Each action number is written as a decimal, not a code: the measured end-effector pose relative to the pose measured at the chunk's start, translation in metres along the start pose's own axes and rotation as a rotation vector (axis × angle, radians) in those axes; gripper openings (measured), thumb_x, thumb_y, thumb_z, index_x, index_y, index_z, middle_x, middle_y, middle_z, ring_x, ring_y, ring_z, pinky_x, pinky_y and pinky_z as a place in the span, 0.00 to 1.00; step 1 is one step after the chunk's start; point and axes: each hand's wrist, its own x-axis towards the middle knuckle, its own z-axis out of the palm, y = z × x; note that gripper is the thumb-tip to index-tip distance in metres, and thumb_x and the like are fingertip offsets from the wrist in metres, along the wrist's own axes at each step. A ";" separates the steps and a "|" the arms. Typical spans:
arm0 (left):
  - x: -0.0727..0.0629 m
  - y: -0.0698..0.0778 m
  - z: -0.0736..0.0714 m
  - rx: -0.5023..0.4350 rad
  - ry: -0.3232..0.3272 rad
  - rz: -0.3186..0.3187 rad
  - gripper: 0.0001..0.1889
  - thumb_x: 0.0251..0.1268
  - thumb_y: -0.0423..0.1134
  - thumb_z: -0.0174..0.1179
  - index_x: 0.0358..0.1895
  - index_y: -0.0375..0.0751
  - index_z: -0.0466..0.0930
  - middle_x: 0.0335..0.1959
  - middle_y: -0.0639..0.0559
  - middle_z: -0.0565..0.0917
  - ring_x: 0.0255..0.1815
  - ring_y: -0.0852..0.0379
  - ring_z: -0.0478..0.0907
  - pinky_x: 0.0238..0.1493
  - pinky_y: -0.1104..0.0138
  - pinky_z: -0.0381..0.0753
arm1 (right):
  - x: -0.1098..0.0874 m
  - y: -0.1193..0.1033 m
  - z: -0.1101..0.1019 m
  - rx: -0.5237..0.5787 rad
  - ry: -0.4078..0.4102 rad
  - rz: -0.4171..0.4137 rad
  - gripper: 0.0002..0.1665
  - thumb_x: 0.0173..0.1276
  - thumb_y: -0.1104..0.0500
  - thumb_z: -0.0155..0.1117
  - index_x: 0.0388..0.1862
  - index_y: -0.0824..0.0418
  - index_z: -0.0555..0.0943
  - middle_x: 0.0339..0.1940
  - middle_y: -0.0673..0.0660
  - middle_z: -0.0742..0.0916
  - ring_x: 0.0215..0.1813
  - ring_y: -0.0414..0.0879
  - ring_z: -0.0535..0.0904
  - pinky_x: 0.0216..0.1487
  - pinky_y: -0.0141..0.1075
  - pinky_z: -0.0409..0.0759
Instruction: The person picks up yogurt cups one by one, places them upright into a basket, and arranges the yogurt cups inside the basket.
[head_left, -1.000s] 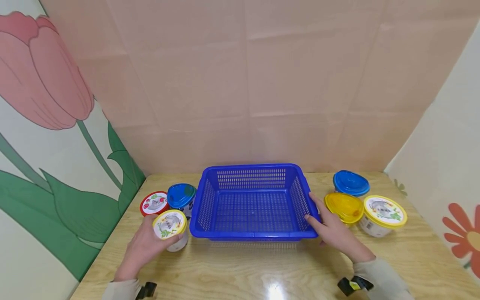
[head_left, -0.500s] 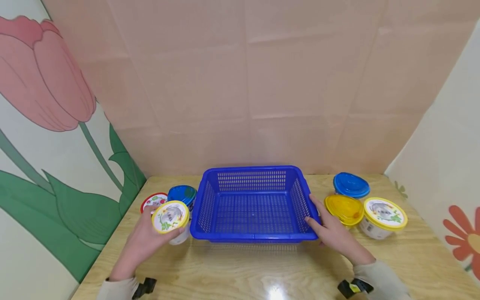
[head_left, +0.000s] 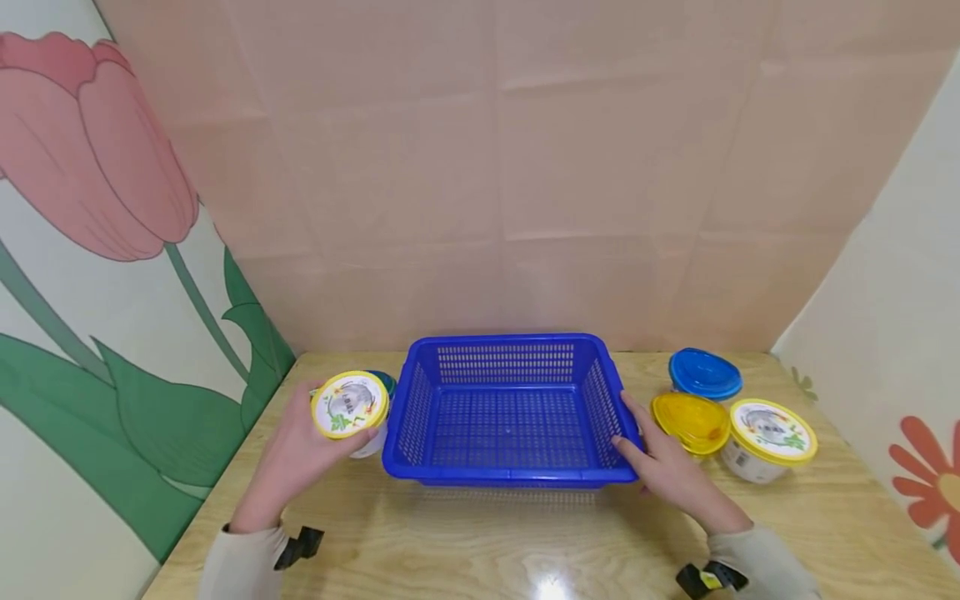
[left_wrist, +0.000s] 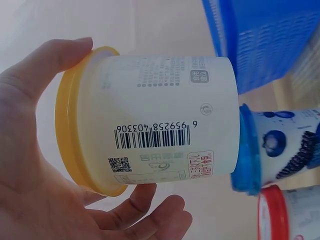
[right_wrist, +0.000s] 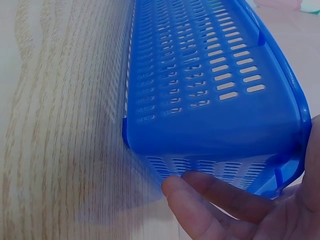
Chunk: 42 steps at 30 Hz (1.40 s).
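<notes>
My left hand (head_left: 294, 446) grips a white tub with a yellow lid (head_left: 349, 405) near its lid, holding it up left of the blue plastic basket (head_left: 510, 477). In the left wrist view the tub (left_wrist: 160, 115) shows a barcode on its side, thumb at the lid's rim and fingers around the other side. My right hand (head_left: 667, 462) holds the basket's right rim, thumb on top and fingers along the outer wall. Behind the held tub stand a blue-lidded tub (left_wrist: 247, 150) with blueberry print and a red-lidded tub (left_wrist: 272, 212), largely hidden in the head view.
Right of the basket stand a yellow-lidded tub (head_left: 772, 433), a yellow lid-topped container (head_left: 691, 422) and a blue-topped container (head_left: 705, 372). A wooden table (head_left: 465, 550) carries everything, with a covered wall (head_left: 495, 183) behind.
My left hand has raised the yellow-lidded tub off the table, up and slightly right, so it now covers the red-lidded tub. My right hand has stayed on the basket's rim.
</notes>
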 end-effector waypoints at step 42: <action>0.121 0.054 0.063 -0.098 -0.224 0.047 0.51 0.45 0.58 0.76 0.67 0.31 0.60 0.54 0.38 0.76 0.51 0.43 0.77 0.54 0.52 0.78 | -0.003 -0.004 0.003 -0.003 -0.014 0.027 0.46 0.79 0.46 0.51 0.84 0.45 0.37 0.74 0.80 0.61 0.45 0.59 0.82 0.29 0.41 0.86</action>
